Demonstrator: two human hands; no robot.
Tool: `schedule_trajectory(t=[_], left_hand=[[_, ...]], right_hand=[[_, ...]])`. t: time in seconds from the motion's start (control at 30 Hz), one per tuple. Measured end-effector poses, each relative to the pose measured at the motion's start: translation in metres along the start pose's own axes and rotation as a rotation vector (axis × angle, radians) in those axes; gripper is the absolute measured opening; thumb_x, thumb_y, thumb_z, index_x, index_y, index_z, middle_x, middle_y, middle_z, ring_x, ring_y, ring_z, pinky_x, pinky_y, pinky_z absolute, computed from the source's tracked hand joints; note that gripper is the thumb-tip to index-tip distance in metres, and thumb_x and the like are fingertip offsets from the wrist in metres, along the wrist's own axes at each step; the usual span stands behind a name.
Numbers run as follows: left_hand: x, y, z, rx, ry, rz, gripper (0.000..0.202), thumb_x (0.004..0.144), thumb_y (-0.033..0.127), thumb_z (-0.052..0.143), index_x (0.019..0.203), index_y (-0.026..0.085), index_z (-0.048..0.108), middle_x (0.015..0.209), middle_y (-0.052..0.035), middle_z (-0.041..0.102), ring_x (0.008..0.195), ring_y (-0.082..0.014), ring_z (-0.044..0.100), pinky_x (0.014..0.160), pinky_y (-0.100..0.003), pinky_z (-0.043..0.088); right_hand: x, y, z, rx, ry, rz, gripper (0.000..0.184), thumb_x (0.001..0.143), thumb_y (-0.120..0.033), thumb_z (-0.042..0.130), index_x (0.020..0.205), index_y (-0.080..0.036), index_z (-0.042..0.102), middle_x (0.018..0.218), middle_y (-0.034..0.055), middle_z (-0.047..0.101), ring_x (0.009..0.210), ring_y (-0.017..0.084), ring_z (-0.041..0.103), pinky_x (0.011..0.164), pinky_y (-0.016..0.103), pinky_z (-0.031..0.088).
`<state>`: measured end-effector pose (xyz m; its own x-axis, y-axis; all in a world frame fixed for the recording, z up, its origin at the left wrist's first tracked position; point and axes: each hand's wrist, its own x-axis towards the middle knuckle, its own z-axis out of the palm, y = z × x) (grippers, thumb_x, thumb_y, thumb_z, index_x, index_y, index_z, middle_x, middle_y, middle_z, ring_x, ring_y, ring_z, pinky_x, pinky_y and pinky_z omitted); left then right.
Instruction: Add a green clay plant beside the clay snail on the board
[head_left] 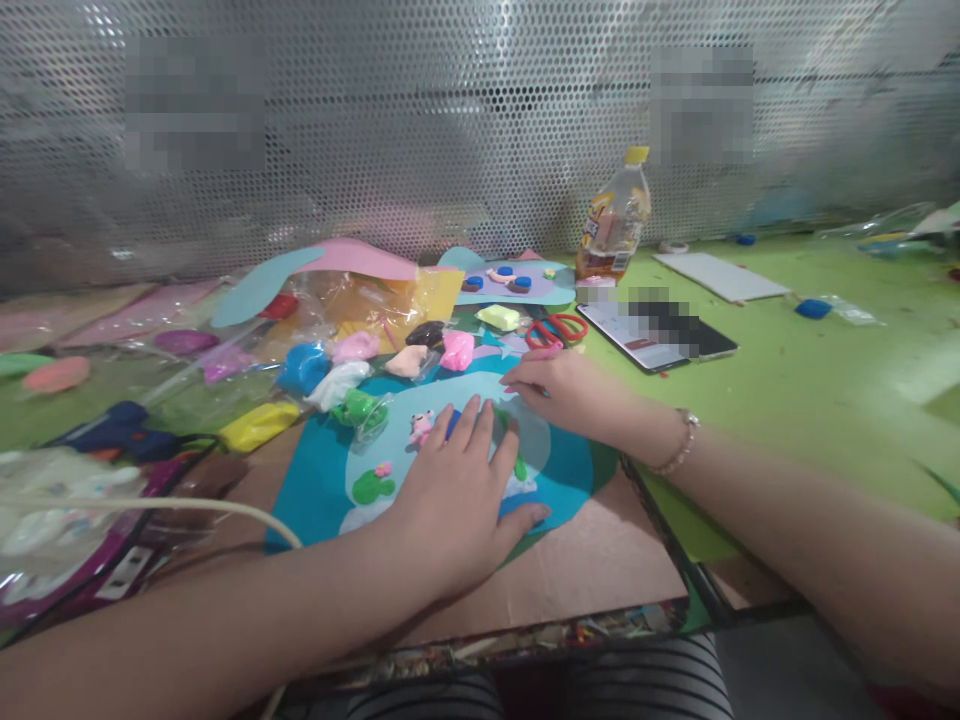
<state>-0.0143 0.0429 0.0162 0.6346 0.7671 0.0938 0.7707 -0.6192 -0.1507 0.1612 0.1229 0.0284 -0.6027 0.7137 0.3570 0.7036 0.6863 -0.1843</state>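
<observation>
My left hand [466, 480] lies flat with fingers spread on a blue craft sheet [304, 490], covering its middle. A light-blue cut-out [427, 398] is layered on the sheet. Around the fingers sit a small pink clay figure [421, 428], a green clay lily pad [369, 487] with a pink flower, and white clay along the lower edge. My right hand [559, 390], a beaded bracelet at its wrist, has thumb and forefinger pinched at the cut-out's upper right edge. Whatever is between those fingertips is too small to make out.
Bagged clay lumps, including a blue one [304, 368] and a yellow one [259, 427], lie left and behind. Red scissors [556, 330], a phone [652, 335] and a drink bottle [616, 222] stand beyond my right hand. A pale cable [187, 505] crosses at left.
</observation>
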Motion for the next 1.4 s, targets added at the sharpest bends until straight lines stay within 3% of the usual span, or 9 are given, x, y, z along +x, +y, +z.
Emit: schedule_trajectory(t=[0.3, 0.5, 0.67, 0.77, 0.87, 0.93, 1.0, 1.13, 1.4], left_hand=[[0.005, -0.005, 0.000, -0.049, -0.034, 0.009, 0.073, 0.087, 0.065, 0.025, 0.132, 0.011, 0.044, 0.138, -0.0221, 0.038, 0.131, -0.0365, 0.028, 0.104, -0.057, 0.018], [-0.002, 0.000, -0.002, -0.061, 0.012, 0.006, 0.070, 0.088, 0.062, 0.025, 0.134, 0.011, 0.040, 0.146, -0.0237, 0.022, 0.135, -0.0377, 0.017, 0.105, -0.057, 0.015], [-0.019, 0.014, -0.015, -0.141, -0.030, 0.168, 0.067, 0.090, 0.059, 0.022, 0.138, 0.014, 0.035, 0.145, -0.0220, 0.026, 0.135, -0.0374, 0.015, 0.103, -0.058, 0.020], [-0.028, 0.020, -0.019, -0.161, -0.025, 0.277, 0.069, 0.089, 0.061, 0.024, 0.137, 0.012, 0.035, 0.143, -0.0233, 0.030, 0.132, -0.0367, 0.027, 0.100, -0.052, 0.030], [-0.031, 0.027, -0.007, -0.122, 0.086, 0.453, 0.070, 0.087, 0.062, 0.032, 0.133, 0.010, 0.040, 0.140, -0.0215, 0.036, 0.129, -0.0353, 0.033, 0.098, -0.048, 0.034], [-0.033, 0.033, 0.006, -0.090, 0.261, 0.574, 0.045, 0.093, 0.040, 0.037, 0.131, 0.016, 0.044, 0.136, -0.0126, 0.044, 0.127, -0.0295, 0.037, 0.100, -0.044, 0.034], [-0.033, 0.037, 0.018, -0.095, 0.408, 0.654, 0.037, 0.094, 0.032, 0.039, 0.128, 0.022, 0.048, 0.130, -0.0076, 0.051, 0.122, -0.0265, 0.043, 0.099, -0.043, 0.035], [-0.033, 0.041, 0.029, -0.099, 0.430, 0.656, 0.033, 0.094, 0.028, 0.040, 0.125, 0.026, 0.051, 0.130, -0.0033, 0.051, 0.121, -0.0242, 0.044, 0.096, -0.040, 0.039], [-0.030, 0.038, 0.026, -0.113, 0.444, 0.644, 0.032, 0.094, 0.028, 0.038, 0.123, 0.028, 0.053, 0.127, -0.0002, 0.052, 0.122, -0.0224, 0.043, 0.098, -0.040, 0.039]], right_hand=[[0.000, -0.003, -0.002, -0.004, -0.018, 0.026, 0.025, 0.081, -0.011, 0.049, 0.093, -0.015, 0.070, 0.087, 0.0072, 0.069, 0.074, 0.015, 0.060, 0.065, 0.025, 0.041], [0.001, -0.003, -0.002, -0.003, 0.020, 0.036, 0.026, 0.082, -0.010, 0.048, 0.096, -0.014, 0.068, 0.086, 0.0079, 0.069, 0.075, 0.017, 0.061, 0.065, 0.025, 0.042], [0.001, -0.004, 0.001, 0.115, 0.052, -0.025, 0.021, 0.082, -0.009, 0.048, 0.088, -0.014, 0.068, 0.085, 0.0064, 0.069, 0.077, 0.015, 0.061, 0.068, 0.025, 0.044], [0.001, -0.003, 0.006, 0.235, 0.037, -0.111, 0.021, 0.082, -0.007, 0.047, 0.086, -0.014, 0.066, 0.083, 0.0051, 0.069, 0.075, 0.013, 0.061, 0.068, 0.023, 0.044], [0.001, 0.000, 0.009, 0.274, 0.050, -0.115, 0.019, 0.079, -0.005, 0.049, 0.083, -0.016, 0.065, 0.081, 0.0035, 0.068, 0.073, 0.013, 0.060, 0.065, 0.022, 0.043], [0.001, 0.003, 0.011, 0.284, 0.072, -0.091, 0.018, 0.077, -0.005, 0.051, 0.082, -0.017, 0.064, 0.081, 0.0028, 0.068, 0.072, 0.013, 0.059, 0.064, 0.022, 0.043], [0.002, 0.005, 0.013, 0.289, 0.083, -0.070, 0.017, 0.076, -0.005, 0.052, 0.080, -0.017, 0.064, 0.081, 0.0022, 0.067, 0.072, 0.013, 0.059, 0.064, 0.022, 0.043], [0.002, 0.008, 0.018, 0.291, 0.087, -0.025, 0.016, 0.074, -0.006, 0.054, 0.079, -0.017, 0.063, 0.077, 0.0011, 0.065, 0.067, 0.010, 0.057, 0.060, 0.020, 0.041], [0.002, 0.003, 0.017, 0.285, 0.057, 0.004, 0.015, 0.072, -0.005, 0.053, 0.075, -0.017, 0.061, 0.074, 0.0005, 0.062, 0.066, 0.010, 0.055, 0.058, 0.020, 0.039]])
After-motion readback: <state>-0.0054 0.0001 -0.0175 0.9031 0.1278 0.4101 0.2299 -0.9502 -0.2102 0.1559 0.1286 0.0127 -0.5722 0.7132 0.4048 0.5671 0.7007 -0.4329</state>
